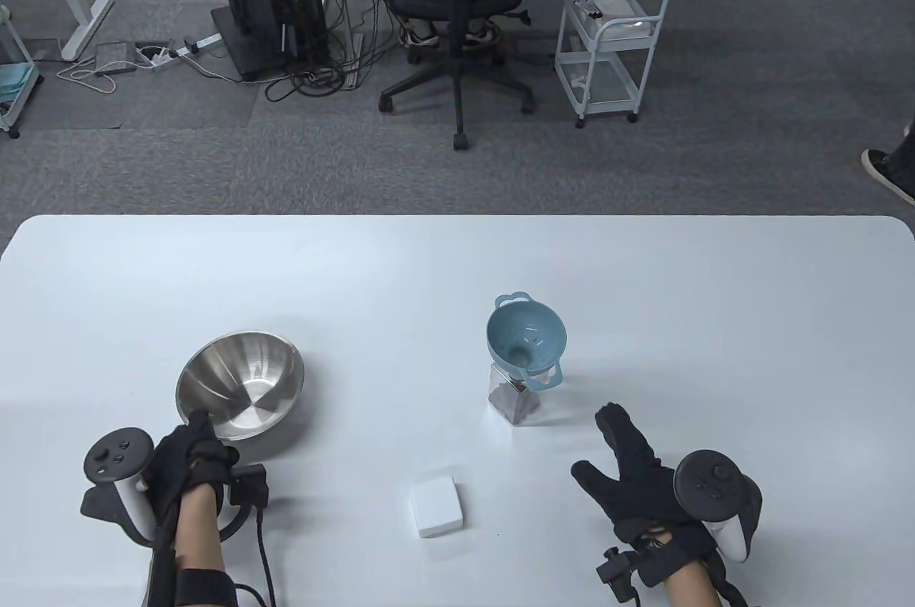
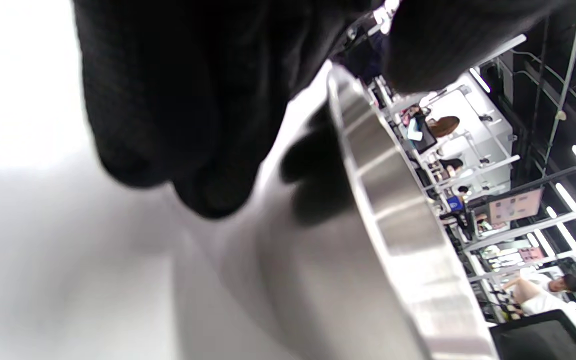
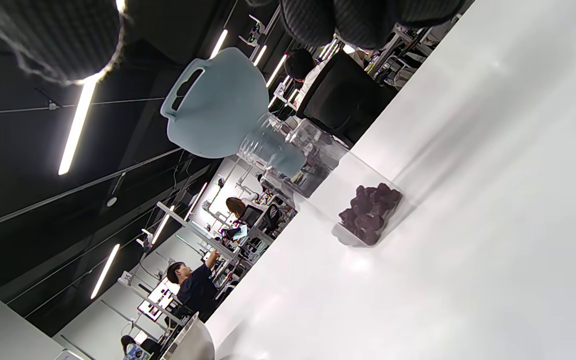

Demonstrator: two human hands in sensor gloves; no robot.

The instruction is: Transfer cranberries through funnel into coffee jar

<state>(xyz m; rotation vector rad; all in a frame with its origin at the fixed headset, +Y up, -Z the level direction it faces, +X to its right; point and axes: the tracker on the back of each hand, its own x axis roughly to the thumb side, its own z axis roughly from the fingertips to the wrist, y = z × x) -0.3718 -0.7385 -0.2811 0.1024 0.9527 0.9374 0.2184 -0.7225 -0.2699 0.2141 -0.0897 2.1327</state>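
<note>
A steel bowl [image 1: 239, 385] stands at the left of the table, and its inside looks empty. My left hand [image 1: 196, 425] grips its near rim. In the left wrist view the fingers [image 2: 183, 125] lie on the outside of the bowl wall [image 2: 383, 210]. A blue funnel [image 1: 527, 339] sits in the mouth of a clear jar [image 1: 513, 405] at mid-table. Dark cranberries [image 3: 370, 212] lie at the jar's bottom below the funnel [image 3: 218, 110]. My right hand [image 1: 597, 441] is open and holds nothing, to the right of the jar and apart from it.
A small white box [image 1: 436, 507] lies near the front edge between my hands. The white table [image 1: 429, 264] stretches bare behind the bowl and jar. Beyond its far edge are an office chair, a cart and cables on the floor.
</note>
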